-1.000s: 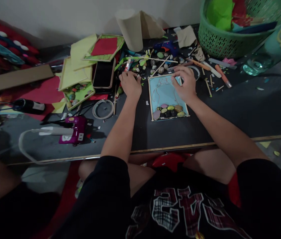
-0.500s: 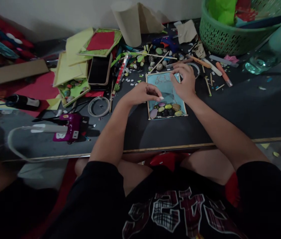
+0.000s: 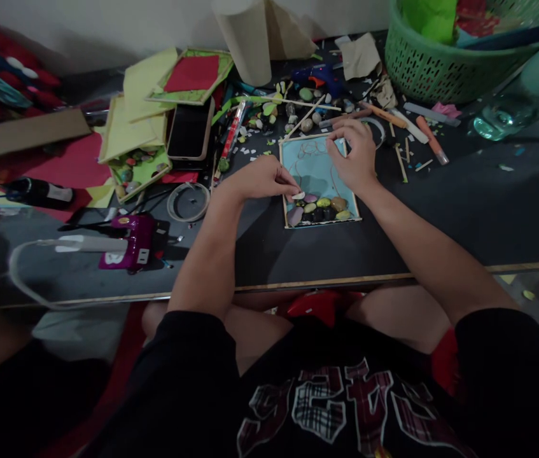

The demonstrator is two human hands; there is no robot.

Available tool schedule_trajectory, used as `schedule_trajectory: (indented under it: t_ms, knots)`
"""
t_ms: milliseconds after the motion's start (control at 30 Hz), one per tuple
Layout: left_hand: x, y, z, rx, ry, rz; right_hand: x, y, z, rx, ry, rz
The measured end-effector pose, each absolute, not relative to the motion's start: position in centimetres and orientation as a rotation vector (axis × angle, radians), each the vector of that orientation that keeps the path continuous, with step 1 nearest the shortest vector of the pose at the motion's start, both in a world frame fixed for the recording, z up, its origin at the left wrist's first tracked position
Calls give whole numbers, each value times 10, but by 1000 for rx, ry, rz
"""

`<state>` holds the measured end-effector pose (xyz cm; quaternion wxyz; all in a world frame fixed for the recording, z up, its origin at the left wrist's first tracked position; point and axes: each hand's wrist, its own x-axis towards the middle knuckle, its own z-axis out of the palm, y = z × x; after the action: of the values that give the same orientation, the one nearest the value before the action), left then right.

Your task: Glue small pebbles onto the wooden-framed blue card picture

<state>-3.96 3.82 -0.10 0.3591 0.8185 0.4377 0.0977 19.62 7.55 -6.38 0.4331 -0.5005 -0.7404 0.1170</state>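
A light blue panel (image 3: 315, 172) with a thin stick frame lies on the dark table. Along its near edge sit several coloured pebbles (image 3: 324, 202), and faint curved lines show on the blue. My left hand (image 3: 273, 179) pinches a small white piece (image 3: 298, 196) over the panel's left side, just above the pebbles. At the upper right corner of the panel rests my right hand (image 3: 354, 152), its thumb and fingers curved apart, with nothing visible between them.
Behind the panel lie loose stones (image 3: 306, 126), sticks and paper scraps. A green basket (image 3: 434, 73) and a bottle (image 3: 512, 102) stand back right. Left are a phone (image 3: 189, 132), a tape roll (image 3: 188, 202), a purple adapter (image 3: 138, 242) and stacked yellow frames (image 3: 142, 89).
My left hand has moved slightly left and down with the white piece, closer to the pebbles. My right hand has hardly moved.
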Motion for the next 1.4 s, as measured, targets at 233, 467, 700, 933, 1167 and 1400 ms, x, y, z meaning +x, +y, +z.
schedule_trajectory:
  t_ms: [233,467,700,933,1167,1400]
  knots:
    - [-40,38,-5,2054,1081,312,198,78,-67,-1224,-1870,199]
    - [-38,37,-5,2051,1009,381,196,76,-63,-1227,-1856,178]
    - [-38,41,-9,1975,924,357,197,75,-63,-1232,-1860,208]
    - [-35,41,-13,1993,969,284,197,77,-66,-1235,-1874,255]
    - [-33,42,-16,1992,1058,303,197,74,-63,-1158,-1798,332]
    - [-31,41,-17,2060,1059,384,198,77,-64,-1154,-1786,344]
